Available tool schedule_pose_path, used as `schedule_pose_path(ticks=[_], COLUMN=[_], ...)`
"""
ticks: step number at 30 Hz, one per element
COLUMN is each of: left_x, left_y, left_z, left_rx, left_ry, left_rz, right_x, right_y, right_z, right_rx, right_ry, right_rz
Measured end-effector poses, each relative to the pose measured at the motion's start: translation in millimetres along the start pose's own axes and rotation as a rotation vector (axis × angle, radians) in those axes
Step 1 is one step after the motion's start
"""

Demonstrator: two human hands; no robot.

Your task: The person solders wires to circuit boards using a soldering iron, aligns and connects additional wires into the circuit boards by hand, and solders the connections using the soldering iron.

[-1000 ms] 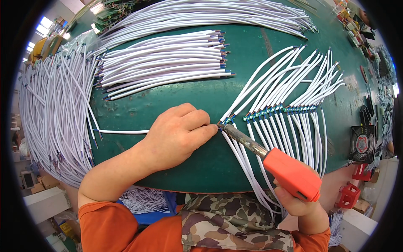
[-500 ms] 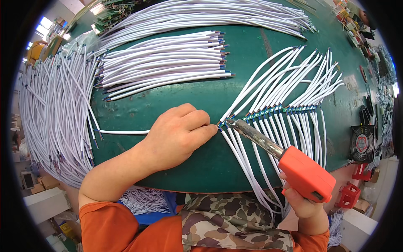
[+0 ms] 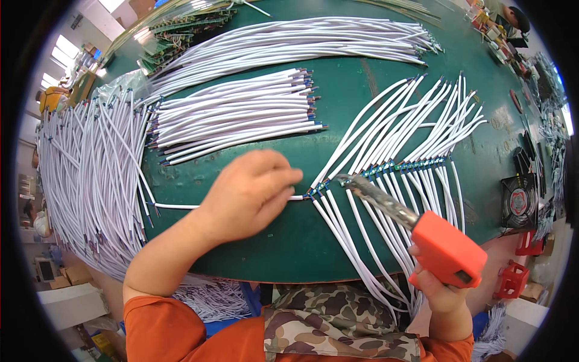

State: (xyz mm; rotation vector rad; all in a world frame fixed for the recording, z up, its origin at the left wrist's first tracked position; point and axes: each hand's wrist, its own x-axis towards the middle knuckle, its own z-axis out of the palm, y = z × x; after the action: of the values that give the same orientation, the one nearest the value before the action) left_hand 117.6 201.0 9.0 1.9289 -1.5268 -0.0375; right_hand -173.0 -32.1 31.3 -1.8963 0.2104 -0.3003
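My right hand [image 3: 439, 293] is wrapped round the orange-red handle of a soldering gun [image 3: 449, 248]. Its metal barrel points up and left, and the tip is beside a narrow green circuit board strip [image 3: 377, 167]. White cables with bare coloured ends fan out from both sides of that strip. My left hand [image 3: 247, 193] is above a single white cable [image 3: 176, 206], which passes beneath it to the strip's left end. The left fingers are curled, with thumb and forefinger apart and nothing seen between them; slight blur softens them.
Cut white cables lie in a bundle [image 3: 235, 111], a longer bundle [image 3: 301, 39] behind, and a big pile [image 3: 96, 181] at the left. Green circuit boards [image 3: 181, 36] sit at the far left. A small black fan [image 3: 520, 204] stands at the right edge. Someone is at the far right.
My left hand has come off the cable end at the strip and drawn back left, its pinch loosened. The soldering gun tip has moved slightly right, away from the strip's left end.
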Motion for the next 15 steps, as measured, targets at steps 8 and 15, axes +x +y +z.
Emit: schedule_pose_path(ticks=[8, 15], left_x=[63, 71], left_y=[-32, -31], left_z=[14, 14], left_rx=[0.416, 0.573], left_ry=[-0.046, -0.121], left_rz=[0.041, 0.13], right_x=[-6, -14], right_y=[-2, 5], right_z=[4, -7], right_rx=[0.147, 0.068], right_ry=[0.279, 0.293], right_rz=[0.011, -0.008])
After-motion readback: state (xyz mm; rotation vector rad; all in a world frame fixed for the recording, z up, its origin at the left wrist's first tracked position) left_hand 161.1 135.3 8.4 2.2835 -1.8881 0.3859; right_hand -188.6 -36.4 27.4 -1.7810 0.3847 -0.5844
